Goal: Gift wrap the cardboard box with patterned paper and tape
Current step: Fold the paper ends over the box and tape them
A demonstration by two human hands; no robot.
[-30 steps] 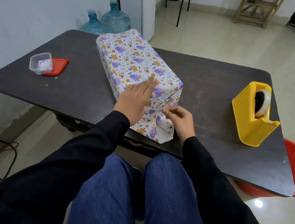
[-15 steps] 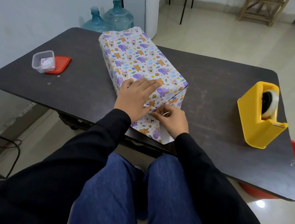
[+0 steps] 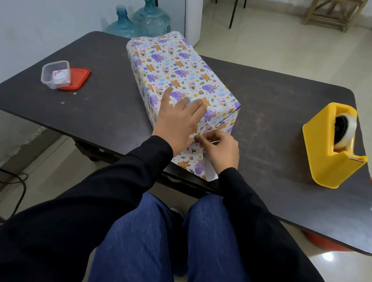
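We are observing the left hand (image 3: 178,121), fingers spread, pinning folds atop the near end of the long cardboard box wrapped in animal-patterned paper (image 3: 179,69), on the dark table (image 3: 278,105). The right hand (image 3: 221,150) is pinching the box's end flap (image 3: 205,130) shut, presumably for tape from the yellow plastic tape dispenser (image 3: 329,149) right of the box.

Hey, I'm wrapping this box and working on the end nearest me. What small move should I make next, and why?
Probably press what looks like a tape strip, pinched in your right hand, down across the side folds. Your left hand lies flat, pressing on the box. The folds look unsecured, and the bottom flap lies unfolded on the table.
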